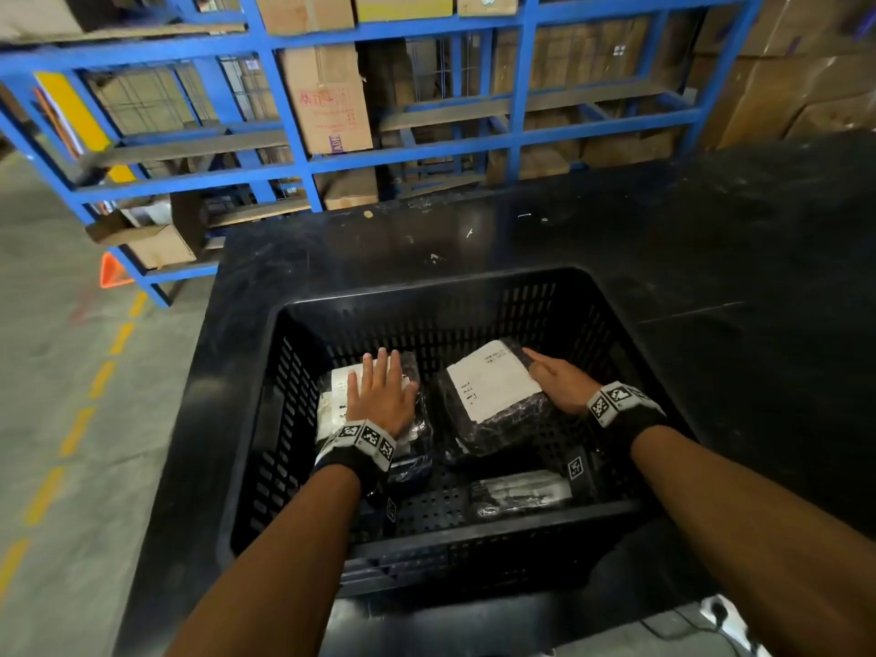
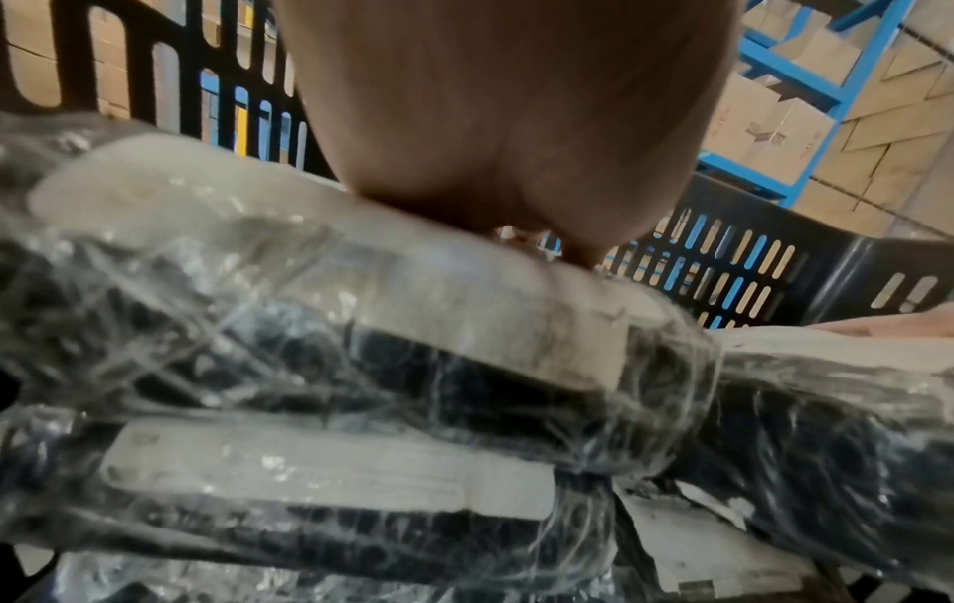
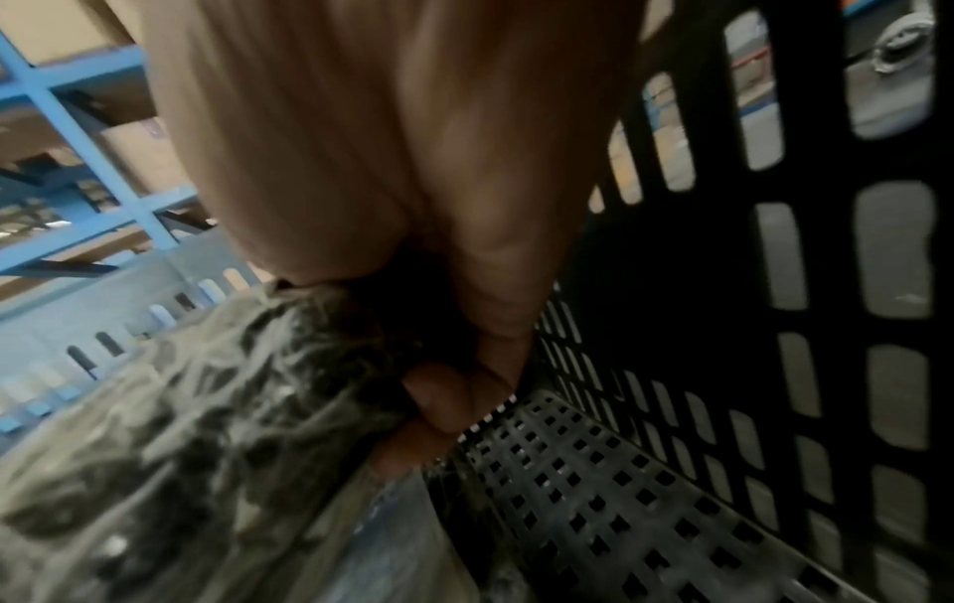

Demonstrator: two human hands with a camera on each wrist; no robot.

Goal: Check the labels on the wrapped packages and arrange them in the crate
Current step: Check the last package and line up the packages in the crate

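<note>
Head view: a black slotted plastic crate (image 1: 265,372) is sitting on a dark table (image 1: 711,239), with blue shelving (image 1: 294,130) full of cardboard boxes standing behind it. Inside the crate, the left hand (image 1: 381,395) is lying flat, fingers spread, pressing on the left stack of wrapped packages (image 1: 417,372); the right hand (image 1: 561,384) is cupping the right edge of the right wrapped package (image 1: 497,419), whose white label (image 1: 488,384) is facing up. A smaller wrapped package (image 1: 521,495) is lying near the front wall. Left wrist view: the palm (image 2: 506,122) is bearing down on the topmost film-wrapped package (image 2: 361,285), with a second labelled package (image 2: 330,469) lying beneath it; the fingers are hidden. Right wrist view: the fingers (image 3: 444,400) are curling under the crinkled wrapped package (image 3: 206,408), just above the perforated crate floor (image 3: 619,489) and near the side wall. Judgement: the arranging step is in hand, both packages being seated side by side; the next move likely calls for releasing them squarely and then checking the front package's label.
</note>
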